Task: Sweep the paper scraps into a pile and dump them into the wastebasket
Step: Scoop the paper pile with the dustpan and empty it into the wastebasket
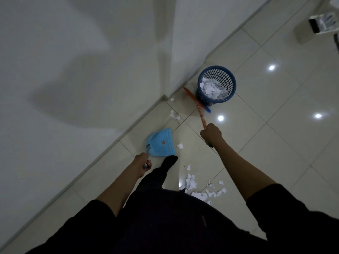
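Crowding the foot (169, 162): dustpan (161, 143), scraps (194, 187), wastebasket (216, 85) ahead.

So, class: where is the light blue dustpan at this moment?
In the head view, the dustpan sits low on the tiled floor at centre-left, beside the wall's baseboard, held by the left hand, with a dark-socked foot just below it.
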`<control>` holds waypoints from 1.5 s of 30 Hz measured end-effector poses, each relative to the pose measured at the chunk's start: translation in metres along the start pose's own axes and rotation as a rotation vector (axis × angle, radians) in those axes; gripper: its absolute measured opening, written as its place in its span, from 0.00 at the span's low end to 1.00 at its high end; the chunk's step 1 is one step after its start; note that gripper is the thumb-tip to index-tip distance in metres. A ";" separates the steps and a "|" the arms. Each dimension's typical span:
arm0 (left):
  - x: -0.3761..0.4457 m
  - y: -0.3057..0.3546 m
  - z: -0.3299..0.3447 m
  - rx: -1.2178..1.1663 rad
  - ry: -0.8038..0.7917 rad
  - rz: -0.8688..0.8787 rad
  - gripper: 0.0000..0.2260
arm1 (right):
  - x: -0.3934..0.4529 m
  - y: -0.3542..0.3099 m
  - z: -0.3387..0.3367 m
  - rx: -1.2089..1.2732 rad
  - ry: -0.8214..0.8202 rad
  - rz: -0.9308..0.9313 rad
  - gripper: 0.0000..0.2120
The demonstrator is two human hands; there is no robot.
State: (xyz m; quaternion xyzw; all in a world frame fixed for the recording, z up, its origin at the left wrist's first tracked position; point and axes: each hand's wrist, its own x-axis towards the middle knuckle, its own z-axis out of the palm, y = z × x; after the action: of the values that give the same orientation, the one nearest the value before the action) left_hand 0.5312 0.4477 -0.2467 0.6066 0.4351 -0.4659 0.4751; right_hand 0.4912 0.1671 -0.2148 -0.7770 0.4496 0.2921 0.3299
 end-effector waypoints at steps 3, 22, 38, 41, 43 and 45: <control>0.002 -0.001 -0.003 0.019 0.013 -0.003 0.20 | 0.007 0.001 0.004 -0.009 -0.033 0.018 0.13; -0.003 0.007 -0.002 -0.043 -0.032 0.015 0.12 | 0.008 -0.015 -0.006 0.129 -0.053 0.037 0.07; -0.011 -0.042 -0.046 -0.115 0.013 0.011 0.14 | -0.036 0.050 0.033 -0.547 -0.120 -0.153 0.14; -0.015 -0.056 -0.048 -0.093 0.039 0.031 0.20 | -0.059 0.079 0.040 -0.632 -0.133 -0.146 0.16; -0.022 -0.067 -0.046 -0.100 0.043 0.059 0.22 | -0.077 0.099 0.042 -0.665 -0.133 -0.133 0.16; -0.032 -0.076 -0.042 -0.136 0.047 0.081 0.21 | -0.094 0.118 0.043 -0.689 -0.141 -0.116 0.17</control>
State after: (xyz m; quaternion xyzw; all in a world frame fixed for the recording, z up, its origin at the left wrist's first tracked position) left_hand 0.4577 0.4997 -0.2237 0.6009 0.4520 -0.4013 0.5230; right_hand 0.3394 0.2035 -0.2002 -0.8448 0.2557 0.4604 0.0946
